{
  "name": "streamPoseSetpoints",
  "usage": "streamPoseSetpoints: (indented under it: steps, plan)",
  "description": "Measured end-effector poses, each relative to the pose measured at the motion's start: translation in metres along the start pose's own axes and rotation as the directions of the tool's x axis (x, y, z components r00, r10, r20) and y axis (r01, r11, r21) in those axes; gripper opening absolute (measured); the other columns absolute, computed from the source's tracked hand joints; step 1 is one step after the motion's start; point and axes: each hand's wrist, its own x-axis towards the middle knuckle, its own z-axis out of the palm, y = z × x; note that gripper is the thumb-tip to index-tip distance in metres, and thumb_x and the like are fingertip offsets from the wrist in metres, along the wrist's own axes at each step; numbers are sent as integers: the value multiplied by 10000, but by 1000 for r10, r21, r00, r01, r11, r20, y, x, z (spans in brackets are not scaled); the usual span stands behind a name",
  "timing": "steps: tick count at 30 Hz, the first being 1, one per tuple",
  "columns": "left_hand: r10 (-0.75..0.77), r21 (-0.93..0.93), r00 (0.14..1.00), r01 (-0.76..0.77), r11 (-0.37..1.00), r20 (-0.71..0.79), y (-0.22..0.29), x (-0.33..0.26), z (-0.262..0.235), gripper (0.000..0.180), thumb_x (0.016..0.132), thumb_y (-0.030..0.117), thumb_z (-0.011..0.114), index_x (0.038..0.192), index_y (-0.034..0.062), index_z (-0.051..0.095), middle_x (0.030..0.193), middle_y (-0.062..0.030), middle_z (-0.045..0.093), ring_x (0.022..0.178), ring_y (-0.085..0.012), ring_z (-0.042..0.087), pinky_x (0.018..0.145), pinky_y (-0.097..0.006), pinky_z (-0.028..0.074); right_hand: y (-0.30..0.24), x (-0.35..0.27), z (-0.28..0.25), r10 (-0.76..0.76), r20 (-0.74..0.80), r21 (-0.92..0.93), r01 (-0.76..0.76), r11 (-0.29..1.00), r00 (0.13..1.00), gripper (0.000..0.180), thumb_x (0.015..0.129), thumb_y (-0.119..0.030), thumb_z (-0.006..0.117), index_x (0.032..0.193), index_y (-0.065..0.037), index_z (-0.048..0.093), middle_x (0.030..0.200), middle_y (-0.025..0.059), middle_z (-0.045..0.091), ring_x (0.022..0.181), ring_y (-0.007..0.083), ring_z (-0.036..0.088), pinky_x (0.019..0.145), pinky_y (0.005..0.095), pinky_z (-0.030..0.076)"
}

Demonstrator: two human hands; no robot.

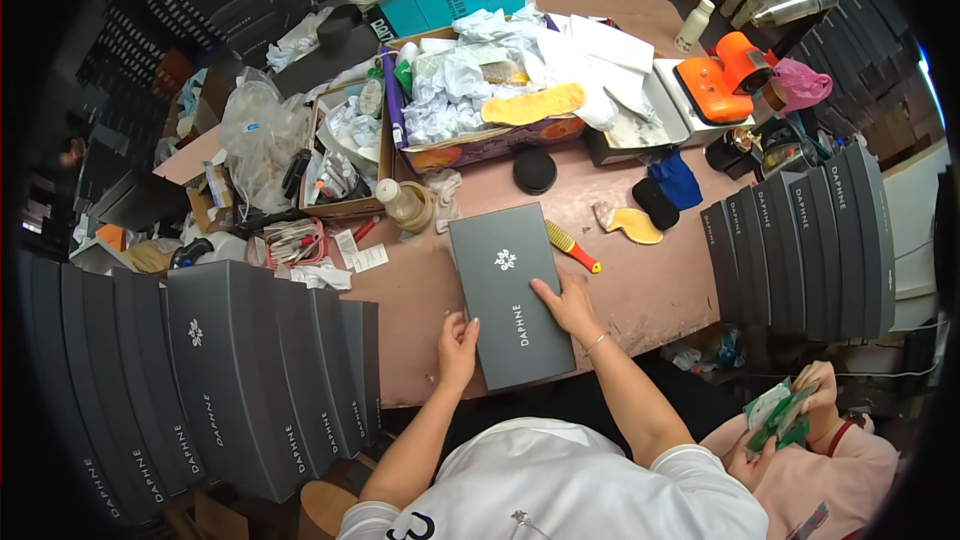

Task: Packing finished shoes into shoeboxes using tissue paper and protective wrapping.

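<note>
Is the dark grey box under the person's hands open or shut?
Shut: the grey box lies flat on the table, lid fully on, both hands resting on it.

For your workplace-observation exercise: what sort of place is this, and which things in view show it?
Probably a shoe packing or stockroom workbench. Rows of identical dark grey boxes flank the table, a carton holds crumpled wrapping paper, and insoles lie about.

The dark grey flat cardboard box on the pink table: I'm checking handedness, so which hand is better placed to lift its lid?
Probably the right hand: it lies flat on the dark grey flat cardboard box, on its lid, while the left hand only touches the near left edge, suited to steadying.
</note>
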Motion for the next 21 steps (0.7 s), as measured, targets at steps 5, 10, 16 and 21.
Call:
streamPoseSetpoints:
  steps: [5,10,16,21]
  plan:
    - [-225,180,952,189,965,206,-34,33,-12,501,874,406,628,1109,-35,592,1005,-105,631,936,-179,580,771,-312,471,34,13,25,192,66,399,-202,894,979,492,888,-424,568,1062,31,638,920,172,657,810,214,616,759,331,474]
    - [-362,-103,848,430,897,387,-30,36,-20,573,865,390,639,1280,25,487,1289,-112,480,1193,-225,453,983,-357,385,29,-21,29,36,113,608,-97,788,993,573,912,-357,568,1356,-24,426,1222,168,551,1078,207,538,919,311,419]
    - [-249,-392,818,486,781,519,26,-6,14,594,847,405,638,1274,26,474,1174,-95,567,1094,-226,555,934,-364,468,-24,-62,-82,-104,142,622,-7,783,984,655,923,-336,569,1446,-66,280,1405,185,388,1273,257,401,1040,323,332]
    - [-58,-500,686,582,641,725,78,-27,41,537,850,399,617,1229,30,525,1113,-99,619,993,-227,619,874,-346,516,-49,-116,-187,-341,-721,279,703,654,603,580,947,-432,496,1397,-96,349,1326,134,444,1162,207,470,921,344,440]
